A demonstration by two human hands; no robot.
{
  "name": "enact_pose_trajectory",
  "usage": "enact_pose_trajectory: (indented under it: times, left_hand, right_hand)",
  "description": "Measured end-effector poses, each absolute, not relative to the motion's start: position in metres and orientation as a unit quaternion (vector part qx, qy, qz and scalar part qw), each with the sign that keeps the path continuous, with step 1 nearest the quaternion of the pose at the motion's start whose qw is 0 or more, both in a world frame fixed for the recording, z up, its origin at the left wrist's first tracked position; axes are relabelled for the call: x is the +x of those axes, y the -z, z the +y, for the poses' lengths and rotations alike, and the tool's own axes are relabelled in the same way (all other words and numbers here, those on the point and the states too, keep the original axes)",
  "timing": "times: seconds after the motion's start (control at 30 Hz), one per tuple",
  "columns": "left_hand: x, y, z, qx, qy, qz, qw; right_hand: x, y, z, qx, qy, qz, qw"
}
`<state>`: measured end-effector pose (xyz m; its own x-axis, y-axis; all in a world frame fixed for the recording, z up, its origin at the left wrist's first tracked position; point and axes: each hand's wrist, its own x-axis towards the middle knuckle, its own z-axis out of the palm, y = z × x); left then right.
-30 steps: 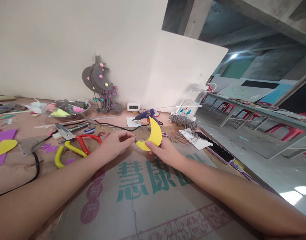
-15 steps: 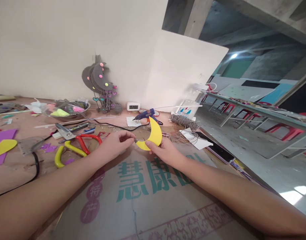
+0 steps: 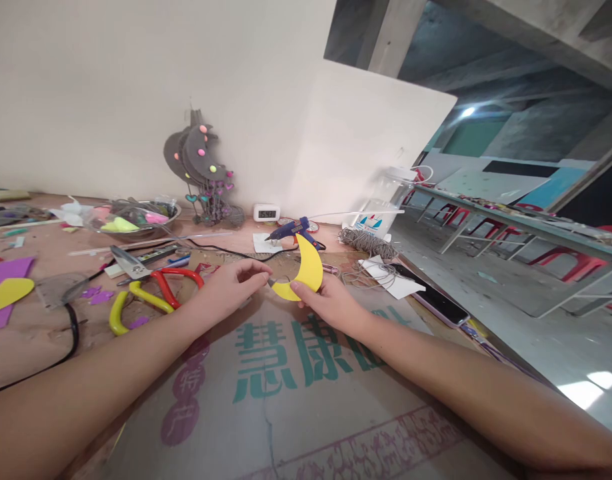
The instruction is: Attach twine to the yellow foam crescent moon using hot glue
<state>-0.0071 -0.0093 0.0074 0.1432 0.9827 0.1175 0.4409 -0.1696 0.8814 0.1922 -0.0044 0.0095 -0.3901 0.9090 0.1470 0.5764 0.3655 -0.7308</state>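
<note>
My right hand (image 3: 329, 297) grips a yellow crescent moon cutout (image 3: 311, 267) by its lower part, the thumb across its front. The crescent stands upright, one point up and the other toward the left. At that left point, my left hand (image 3: 241, 283) is closed in a pinch. A bit of thin grey cord (image 3: 282, 279) shows between its fingertips and the crescent, and the crescent's tip looks grey there. The ends of the left fingers are partly hidden. Both hands are above a printed board (image 3: 286, 413).
Scissors (image 3: 156, 283) with red and yellow handles lie left. Behind are a blue glue gun (image 3: 291, 230), a small clock (image 3: 267, 213) and a grey moon ornament (image 3: 199, 160). Grey cord balls (image 3: 369, 241) and a phone (image 3: 436, 300) lie right. A bowl (image 3: 136, 223) stands back left.
Almost nothing differs. The left fingertips have shifted very slightly at the crescent's left point; the right hand keeps the crescent in the same place.
</note>
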Motion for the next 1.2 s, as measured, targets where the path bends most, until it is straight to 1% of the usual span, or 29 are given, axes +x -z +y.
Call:
enact_pose_trajectory:
  times: [0.2,0.53,0.67,0.9,1.0,1.1,1.2]
  left_hand:
    - [-0.006,-0.010,-0.010,0.683,-0.372,0.514,0.362]
    - [-0.008,-0.007,-0.010,0.667,-0.382,0.520,0.372]
    - [-0.009,-0.002,-0.007,0.660,-0.411,0.500,0.380]
    - [-0.006,0.004,-0.001,0.611,-0.477,0.426,0.466]
    - [-0.006,0.000,-0.004,0.619,-0.462,0.456,0.441]
    - [-0.007,-0.006,-0.008,0.657,-0.413,0.500,0.385]
    - [-0.007,-0.010,-0.010,0.676,-0.381,0.517,0.362]
  right_hand:
    - [0.190,-0.013,-0.006,-0.472,-0.297,-0.782,0.278]
    - [0.193,-0.005,-0.001,-0.457,-0.310,-0.784,0.284]
    - [0.192,-0.007,-0.002,-0.456,-0.310,-0.784,0.284]
    - [0.191,-0.011,-0.005,-0.466,-0.299,-0.784,0.282]
    - [0.191,-0.012,-0.006,-0.468,-0.297,-0.782,0.284]
    - [0.191,-0.010,-0.005,-0.469,-0.300,-0.780,0.287]
    - [0.190,-0.009,-0.005,-0.468,-0.301,-0.780,0.287]
